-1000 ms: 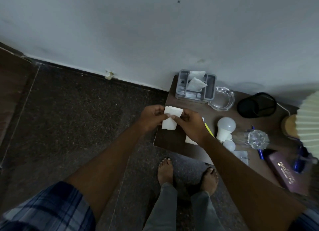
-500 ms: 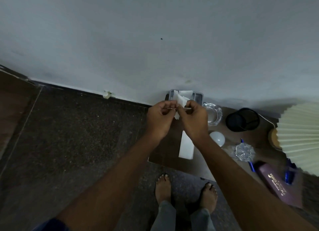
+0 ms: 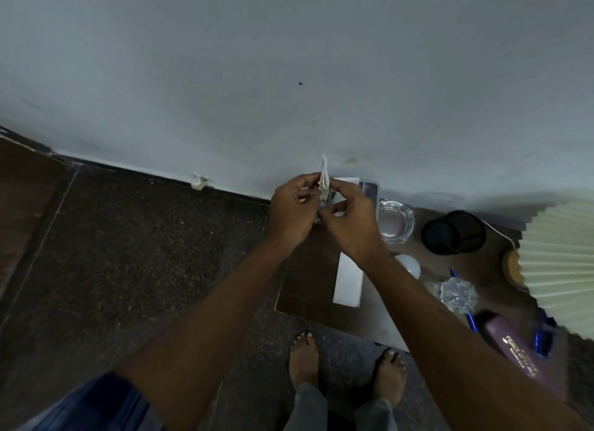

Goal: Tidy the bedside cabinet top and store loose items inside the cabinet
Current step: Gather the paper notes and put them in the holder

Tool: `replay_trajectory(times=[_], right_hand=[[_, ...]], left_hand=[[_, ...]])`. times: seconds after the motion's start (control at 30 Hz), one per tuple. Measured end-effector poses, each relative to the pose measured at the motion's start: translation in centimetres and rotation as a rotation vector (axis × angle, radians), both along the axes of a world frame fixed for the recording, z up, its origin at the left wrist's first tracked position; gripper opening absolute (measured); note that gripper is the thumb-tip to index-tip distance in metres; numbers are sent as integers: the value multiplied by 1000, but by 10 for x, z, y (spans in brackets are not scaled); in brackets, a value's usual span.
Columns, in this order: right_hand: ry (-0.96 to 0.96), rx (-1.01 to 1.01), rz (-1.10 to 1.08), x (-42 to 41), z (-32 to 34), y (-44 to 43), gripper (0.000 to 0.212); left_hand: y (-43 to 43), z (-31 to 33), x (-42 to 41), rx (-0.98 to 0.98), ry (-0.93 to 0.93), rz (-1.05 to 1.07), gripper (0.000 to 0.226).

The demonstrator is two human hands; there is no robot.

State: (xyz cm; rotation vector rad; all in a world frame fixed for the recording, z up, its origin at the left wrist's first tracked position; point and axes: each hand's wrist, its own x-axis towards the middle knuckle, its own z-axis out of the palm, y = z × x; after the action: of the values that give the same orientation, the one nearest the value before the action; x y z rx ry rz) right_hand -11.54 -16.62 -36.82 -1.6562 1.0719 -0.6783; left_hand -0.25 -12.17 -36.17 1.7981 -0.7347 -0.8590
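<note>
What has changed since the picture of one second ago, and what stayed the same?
The left hand and right hand carried the white paper from the front edge of the cabinet back toward the wall, over the grey tray. Held flat before, it now stands edge-on, pinched by both. Nothing was let go. The loose sheet, glass ashtray and black mesh cup stayed put.
</note>
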Motion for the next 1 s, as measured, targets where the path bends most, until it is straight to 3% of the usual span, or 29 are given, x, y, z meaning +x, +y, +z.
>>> replay_trajectory(times=[0.33,0.63,1.0], right_hand=[[44,50,17,8,-20,6,43],[262,20,45,10,-39,11,40],[332,17,96,12,-42,21,53]], left_hand=[[-4,-17,5,118,39,-54,35],[3,-30,7,191,58,-56,37],[16,-32,14,221,39,51,37]])
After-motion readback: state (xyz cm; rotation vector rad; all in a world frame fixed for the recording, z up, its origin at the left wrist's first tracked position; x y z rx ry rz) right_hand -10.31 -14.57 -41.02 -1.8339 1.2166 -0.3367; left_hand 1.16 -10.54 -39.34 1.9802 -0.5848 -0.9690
